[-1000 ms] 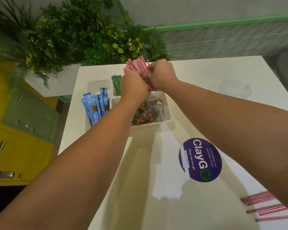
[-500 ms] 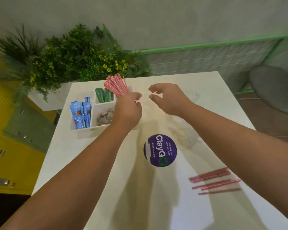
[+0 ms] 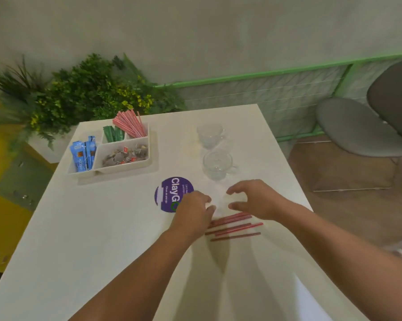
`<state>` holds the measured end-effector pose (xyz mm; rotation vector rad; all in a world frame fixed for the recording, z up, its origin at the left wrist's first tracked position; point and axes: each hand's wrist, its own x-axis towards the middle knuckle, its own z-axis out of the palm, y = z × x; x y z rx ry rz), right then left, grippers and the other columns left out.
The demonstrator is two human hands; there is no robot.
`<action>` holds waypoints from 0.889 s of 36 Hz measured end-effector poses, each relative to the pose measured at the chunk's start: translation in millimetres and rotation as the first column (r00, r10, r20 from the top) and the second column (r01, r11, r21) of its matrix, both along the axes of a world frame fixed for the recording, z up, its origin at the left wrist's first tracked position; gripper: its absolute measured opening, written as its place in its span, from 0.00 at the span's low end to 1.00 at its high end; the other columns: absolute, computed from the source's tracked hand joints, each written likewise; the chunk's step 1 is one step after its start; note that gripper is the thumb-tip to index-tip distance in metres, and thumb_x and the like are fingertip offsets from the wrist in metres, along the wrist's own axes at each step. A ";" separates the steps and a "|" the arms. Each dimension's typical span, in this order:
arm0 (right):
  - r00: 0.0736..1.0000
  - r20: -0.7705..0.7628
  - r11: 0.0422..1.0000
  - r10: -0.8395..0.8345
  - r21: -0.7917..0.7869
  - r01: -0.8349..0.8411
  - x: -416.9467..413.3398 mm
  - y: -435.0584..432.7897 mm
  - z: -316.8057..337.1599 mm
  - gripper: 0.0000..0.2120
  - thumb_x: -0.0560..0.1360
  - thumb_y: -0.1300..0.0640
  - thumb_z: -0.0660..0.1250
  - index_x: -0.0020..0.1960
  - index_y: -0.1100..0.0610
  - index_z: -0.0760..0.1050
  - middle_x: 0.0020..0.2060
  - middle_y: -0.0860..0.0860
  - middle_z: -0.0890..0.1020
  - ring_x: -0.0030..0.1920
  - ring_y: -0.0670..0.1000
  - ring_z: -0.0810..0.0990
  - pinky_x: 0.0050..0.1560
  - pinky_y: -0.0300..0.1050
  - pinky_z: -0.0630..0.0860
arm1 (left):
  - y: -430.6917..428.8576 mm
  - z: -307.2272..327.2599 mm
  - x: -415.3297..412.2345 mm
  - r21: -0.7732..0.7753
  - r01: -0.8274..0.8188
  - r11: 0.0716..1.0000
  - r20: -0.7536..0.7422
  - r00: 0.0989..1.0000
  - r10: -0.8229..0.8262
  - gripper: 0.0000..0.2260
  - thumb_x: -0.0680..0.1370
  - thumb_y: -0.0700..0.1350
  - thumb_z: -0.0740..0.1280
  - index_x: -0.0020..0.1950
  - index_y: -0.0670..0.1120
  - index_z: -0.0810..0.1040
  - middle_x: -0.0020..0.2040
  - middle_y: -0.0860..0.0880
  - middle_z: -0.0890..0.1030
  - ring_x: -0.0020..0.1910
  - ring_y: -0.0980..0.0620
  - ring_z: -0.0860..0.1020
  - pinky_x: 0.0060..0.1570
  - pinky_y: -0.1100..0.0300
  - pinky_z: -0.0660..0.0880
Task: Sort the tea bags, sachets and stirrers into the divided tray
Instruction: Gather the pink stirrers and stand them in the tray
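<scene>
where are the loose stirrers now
Head view: the loose stirrers lie on the table, right of centre, beside the left hand, nearer than the right hand and purple sticker.

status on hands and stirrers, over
Left hand and right hand open, empty. Thin red stirrers loose on white table, close by. Clear glass cup just beyond, not blocking.

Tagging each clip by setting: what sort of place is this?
Likely an office pantry or café: a white plastic divided tray holding blue sachets and tea bags, two clear glass cups, and a round purple "clean as you go" sticker.
</scene>
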<state>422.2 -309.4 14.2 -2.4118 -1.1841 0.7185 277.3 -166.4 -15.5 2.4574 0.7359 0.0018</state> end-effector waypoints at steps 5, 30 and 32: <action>0.986 0.100 0.988 0.130 -0.093 -0.121 2.1 -31.0 -32.8 0.29 0.69 0.43 0.75 0.68 0.47 0.73 0.66 0.44 0.76 0.65 0.48 0.71 0.68 0.44 0.67 | -35.0 -19.2 -5.8 0.106 0.088 0.991 -0.113 0.991 -0.076 0.23 0.77 0.58 0.67 0.67 0.47 0.74 0.64 0.48 0.73 0.62 0.47 0.69 0.61 0.55 0.71; 0.879 0.284 0.923 0.382 -0.161 -0.349 -26.7 -39.2 -59.7 0.14 0.81 0.46 0.57 0.44 0.53 0.73 0.42 0.51 0.74 0.45 0.52 0.71 0.45 0.46 0.69 | -52.2 -36.1 -15.1 0.353 0.311 0.882 -0.158 0.949 -0.271 0.14 0.82 0.52 0.60 0.53 0.46 0.81 0.48 0.46 0.79 0.49 0.47 0.73 0.48 0.55 0.70; 0.859 0.304 0.910 0.412 -0.176 -0.375 -29.8 -36.3 -64.0 0.12 0.82 0.50 0.56 0.43 0.53 0.70 0.40 0.51 0.71 0.43 0.52 0.69 0.43 0.45 0.66 | -52.6 -37.0 -14.6 0.396 0.353 0.847 -0.212 0.933 -0.290 0.13 0.82 0.50 0.59 0.55 0.43 0.78 0.50 0.44 0.77 0.50 0.45 0.73 0.48 0.54 0.69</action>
